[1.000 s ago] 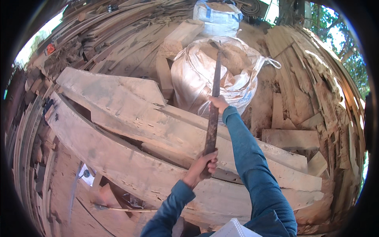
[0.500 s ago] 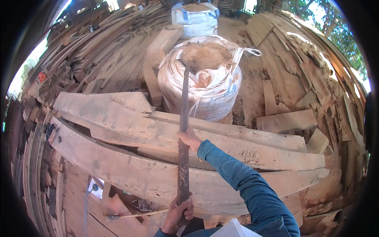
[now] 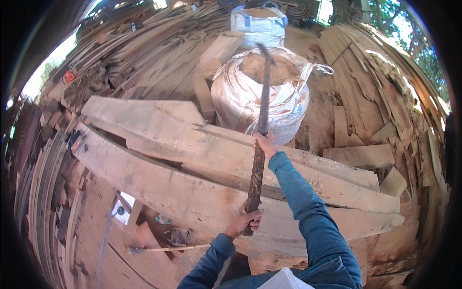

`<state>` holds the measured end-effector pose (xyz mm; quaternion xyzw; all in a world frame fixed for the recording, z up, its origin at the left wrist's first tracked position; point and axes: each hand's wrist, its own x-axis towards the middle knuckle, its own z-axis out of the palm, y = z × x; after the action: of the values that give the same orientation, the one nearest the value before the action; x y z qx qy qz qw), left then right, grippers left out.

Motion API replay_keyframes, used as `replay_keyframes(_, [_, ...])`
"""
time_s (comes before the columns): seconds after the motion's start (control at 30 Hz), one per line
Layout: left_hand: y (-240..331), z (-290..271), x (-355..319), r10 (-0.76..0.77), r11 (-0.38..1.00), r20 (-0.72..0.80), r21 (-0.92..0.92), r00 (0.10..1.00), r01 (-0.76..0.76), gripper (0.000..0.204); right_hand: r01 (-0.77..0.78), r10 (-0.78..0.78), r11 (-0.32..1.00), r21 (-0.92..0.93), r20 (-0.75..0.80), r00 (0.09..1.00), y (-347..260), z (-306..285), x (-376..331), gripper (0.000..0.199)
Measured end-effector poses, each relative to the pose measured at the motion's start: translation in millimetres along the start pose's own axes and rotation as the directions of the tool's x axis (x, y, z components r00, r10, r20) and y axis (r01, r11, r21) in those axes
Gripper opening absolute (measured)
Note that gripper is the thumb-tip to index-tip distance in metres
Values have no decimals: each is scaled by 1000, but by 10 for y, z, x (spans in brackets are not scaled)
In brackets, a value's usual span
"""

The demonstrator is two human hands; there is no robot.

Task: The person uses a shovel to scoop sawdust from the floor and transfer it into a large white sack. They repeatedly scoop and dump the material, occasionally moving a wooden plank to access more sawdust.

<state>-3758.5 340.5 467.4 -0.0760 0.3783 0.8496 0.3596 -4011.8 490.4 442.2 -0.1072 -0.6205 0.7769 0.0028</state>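
Observation:
A long dark pole (image 3: 264, 103), worn and brownish toward its near end, stretches away from me over the planks. Its far end is blurred, with a small spur sticking out. My right hand (image 3: 265, 143) wraps around the pole's middle. Lower down, my left hand (image 3: 247, 220) is closed around the pole near its butt end. Beneath it lie two thick, rough slabs of wood, one nearer (image 3: 159, 185) and one farther (image 3: 159, 127), side by side with a dark gap between them. Behind the slabs stands a white bulk bag (image 3: 281, 113) of sawdust; the pole's far part passes in front of it.
Another white bulk bag (image 3: 260, 32) stands farther back. Long boards (image 3: 139, 62) are piled at the left, and slabs (image 3: 365, 82) at the right. A short timber block (image 3: 361, 156) lies beyond the slabs' right end. A thin stick (image 3: 173, 248) and scraps lie near me.
Both hands have carried the pole forward and to the right, its near end lifting away from my body. The view has shifted too, so the slabs and bags sit farther right.

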Motion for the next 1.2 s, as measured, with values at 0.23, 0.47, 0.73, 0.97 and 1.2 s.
replay_keyframes(0.23, [-906, -464, -1254, 150, 595, -67, 803, 986, -36, 66, -258, 195, 864, 432, 184, 963, -184, -802, -1213, 26])
replay_keyframes(0.47, [-2572, -922, -2796, 346, 61, -249, 968, 905, 243, 44, -275, 376, 778, 565, -69, 924, 232, -2178, -2828, 32])
replay_keyframes(0.73, [-3430, -850, -3668, 520, -247, -103, 932, 848, 265, 25, -148, 479, 642, 752, -243, 844, 781, -3431, -5719, 20])
replay_keyframes(0.97, [-3642, -367, -3504, 463, -439, 157, 896, 872, 71, 13, 38, 614, 554, 832, -439, 655, 1070, -4323, -7251, 17])
replay_keyframes(1.2, [-3632, -307, -3271, 360, -638, 383, 767, 851, -75, 11, 202, 758, 427, 882, -470, 451, 1452, -4491, -8460, 22])
